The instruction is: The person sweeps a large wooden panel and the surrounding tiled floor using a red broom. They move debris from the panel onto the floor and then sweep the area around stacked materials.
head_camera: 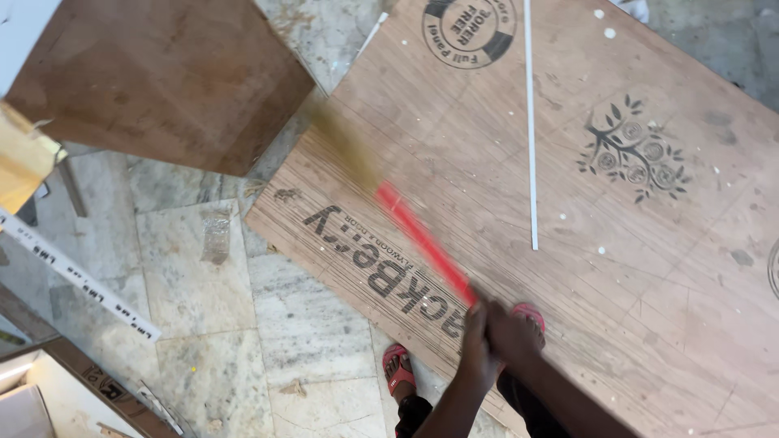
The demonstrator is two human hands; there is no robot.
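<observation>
Broom point(406, 223) w/ red handle runs up-left from hand point(495, 332), fist shut round its end, over plywood sheet point(617, 268).

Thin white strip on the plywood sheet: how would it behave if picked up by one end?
The long thin white strip would probably droop or flex: it is very slender for its length. It looks light, so a push should slide it easily across the flat brown plywood sheet. It lies flat and straight, so rolling seems unlikely, though its cross-section is too small to tell.
</observation>
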